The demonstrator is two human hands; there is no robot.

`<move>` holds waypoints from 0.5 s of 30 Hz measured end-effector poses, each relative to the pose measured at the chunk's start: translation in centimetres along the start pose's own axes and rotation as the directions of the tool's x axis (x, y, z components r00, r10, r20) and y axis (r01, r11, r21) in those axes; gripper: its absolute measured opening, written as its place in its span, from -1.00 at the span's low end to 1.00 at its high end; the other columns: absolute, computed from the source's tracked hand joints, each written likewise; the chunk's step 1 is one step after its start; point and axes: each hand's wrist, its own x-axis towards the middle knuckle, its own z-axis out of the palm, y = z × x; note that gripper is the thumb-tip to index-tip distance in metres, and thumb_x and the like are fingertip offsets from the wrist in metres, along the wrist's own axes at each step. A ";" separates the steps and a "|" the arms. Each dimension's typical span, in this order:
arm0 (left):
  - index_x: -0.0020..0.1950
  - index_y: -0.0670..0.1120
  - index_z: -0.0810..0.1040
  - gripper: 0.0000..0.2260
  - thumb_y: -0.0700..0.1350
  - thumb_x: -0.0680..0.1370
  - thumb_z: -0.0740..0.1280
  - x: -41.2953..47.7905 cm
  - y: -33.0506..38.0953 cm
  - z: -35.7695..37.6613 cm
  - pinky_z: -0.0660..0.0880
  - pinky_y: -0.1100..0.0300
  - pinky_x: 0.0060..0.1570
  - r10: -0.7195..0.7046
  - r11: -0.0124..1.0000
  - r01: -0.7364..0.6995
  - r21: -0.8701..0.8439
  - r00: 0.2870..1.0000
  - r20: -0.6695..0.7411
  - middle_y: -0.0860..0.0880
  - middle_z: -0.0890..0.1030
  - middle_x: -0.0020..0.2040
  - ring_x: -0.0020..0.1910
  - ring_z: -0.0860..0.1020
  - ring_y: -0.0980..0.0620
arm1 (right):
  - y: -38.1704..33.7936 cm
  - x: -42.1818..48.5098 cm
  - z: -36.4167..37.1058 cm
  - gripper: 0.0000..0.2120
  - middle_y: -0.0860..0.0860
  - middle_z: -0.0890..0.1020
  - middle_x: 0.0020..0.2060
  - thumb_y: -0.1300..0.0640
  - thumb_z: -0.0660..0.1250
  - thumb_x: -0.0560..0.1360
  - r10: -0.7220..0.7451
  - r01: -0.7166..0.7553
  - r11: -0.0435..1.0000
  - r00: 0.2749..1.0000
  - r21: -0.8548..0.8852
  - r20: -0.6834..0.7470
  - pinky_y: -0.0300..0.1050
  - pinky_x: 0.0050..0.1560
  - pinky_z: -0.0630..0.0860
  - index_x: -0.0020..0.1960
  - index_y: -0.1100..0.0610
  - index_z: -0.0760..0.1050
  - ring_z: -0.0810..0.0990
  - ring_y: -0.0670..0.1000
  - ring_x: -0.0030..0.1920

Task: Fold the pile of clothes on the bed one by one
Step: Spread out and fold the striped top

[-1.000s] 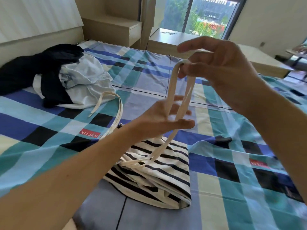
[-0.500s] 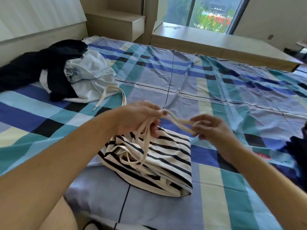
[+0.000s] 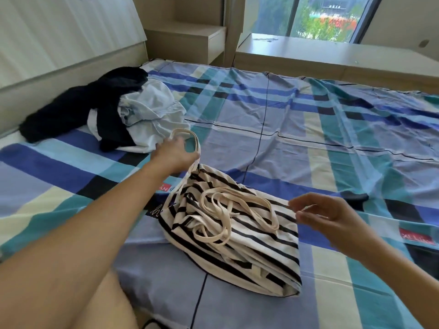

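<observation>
A folded black-and-white striped garment lies on the bed in front of me, with a cream strap coiled loosely on top of it. A second cream strap loop runs from the garment's far left corner. My left hand reaches out over that loop and touches it; whether the fingers grip it is hidden. My right hand hovers at the garment's right edge, fingers loosely curled and holding nothing.
A pile of unfolded clothes, black and pale blue-white, lies at the far left of the plaid bed sheet. A headboard runs along the left. A wooden nightstand and a low window ledge stand beyond the bed.
Both hands let the first strap drop in coils onto the striped garment. My left hand moved away to the far strap loop; my right hand drew back to the right.
</observation>
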 end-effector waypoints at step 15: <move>-0.17 -0.16 0.47 -0.76 -0.17 0.66 0.14 3.6 3.1 0.6 0.43 0.09 -0.31 -0.054 0.712 -0.046 -0.700 0.991 -0.120 -0.21 0.54 -0.18 -0.38 0.46 -0.06 | 0.9 0.1 0.6 -0.73 0.19 0.68 -0.21 0.34 0.41 0.49 -0.012 0.020 0.994 0.997 0.105 -0.075 -0.34 -0.26 0.48 -0.09 -0.03 0.70 0.63 -0.04 -0.25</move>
